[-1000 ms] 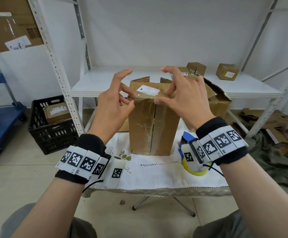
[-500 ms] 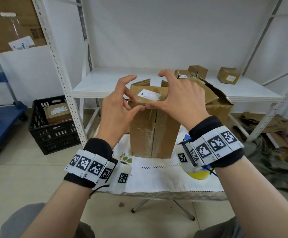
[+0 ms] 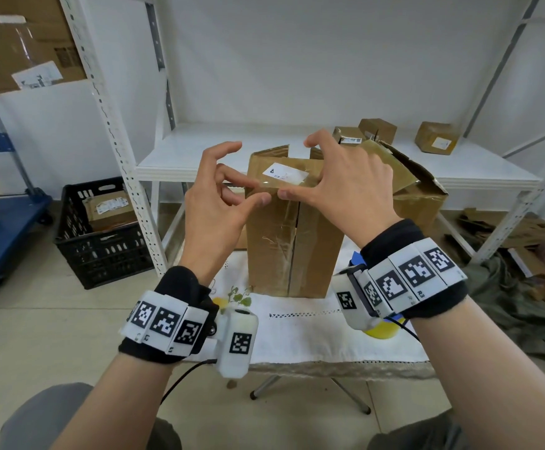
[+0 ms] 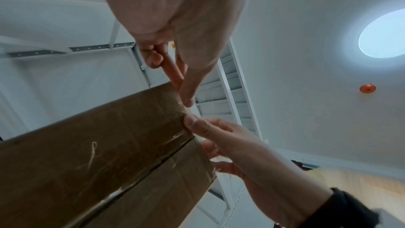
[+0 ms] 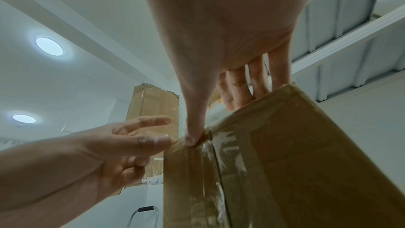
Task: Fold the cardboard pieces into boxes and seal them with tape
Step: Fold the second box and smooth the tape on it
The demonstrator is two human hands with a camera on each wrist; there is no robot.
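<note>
A tall cardboard box [image 3: 297, 241] stands upright on the cloth-covered table [image 3: 297, 332], with clear tape down its front seam and over its top front edge. My left hand [image 3: 254, 191] pinches that taped edge near the left corner, thumb on the front face and a fingertip on top; its index finger is raised. My right hand [image 3: 300, 186] holds the same edge just beside it, thumb [image 5: 192, 139] pressed on the tape and fingers [image 5: 238, 91] laid over the top. Both thumbs [image 4: 187, 100] nearly meet. The yellow tape roll [image 3: 381, 331] lies behind my right wrist.
A white metal shelf [image 3: 199, 151] behind the table holds small boxes [image 3: 436, 142]. An open cardboard box [image 3: 417, 196] leans at the back right. A black crate [image 3: 102, 241] and a blue cart [image 3: 1, 228] stand at left; flattened cardboard [image 3: 524, 232] lies on the floor at right.
Both thumbs have slid toward each other along the box's top front edge and now almost touch. The box has not moved.
</note>
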